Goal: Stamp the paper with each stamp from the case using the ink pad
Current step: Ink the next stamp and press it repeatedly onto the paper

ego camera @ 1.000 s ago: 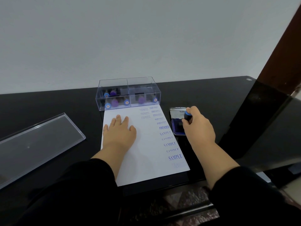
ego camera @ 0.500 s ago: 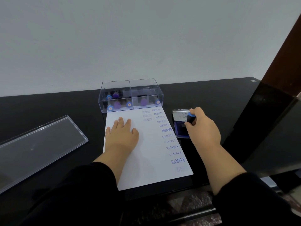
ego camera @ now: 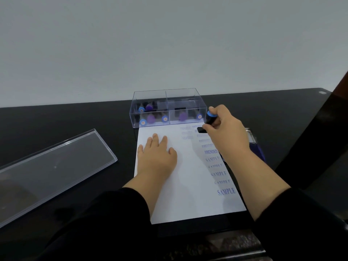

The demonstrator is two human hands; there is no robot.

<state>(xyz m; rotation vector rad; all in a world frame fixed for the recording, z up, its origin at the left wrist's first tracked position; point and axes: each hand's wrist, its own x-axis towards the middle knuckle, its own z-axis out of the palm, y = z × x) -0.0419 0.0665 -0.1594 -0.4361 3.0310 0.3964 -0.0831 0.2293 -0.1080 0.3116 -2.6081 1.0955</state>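
Ink pad [ego camera: 258, 150] at table's right side mostly hidden behind right hand [ego camera: 224, 132] and forearm. Topmost stamped words at paper's [ego camera: 188, 185] far right corner blurred, partly covered by stamp [ego camera: 208, 122]. Clear lid [ego camera: 47, 166] cut off by left edge.

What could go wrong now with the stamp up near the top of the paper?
The stamp in the right hand hangs over words already printed at the top right of the paper, so a new mark could land on an old one and blur both. It is tilted, so one edge might print faint. The case stands right beside it, and a bump might shift it. The left hand lies flat on the paper, which should keep it from sliding.
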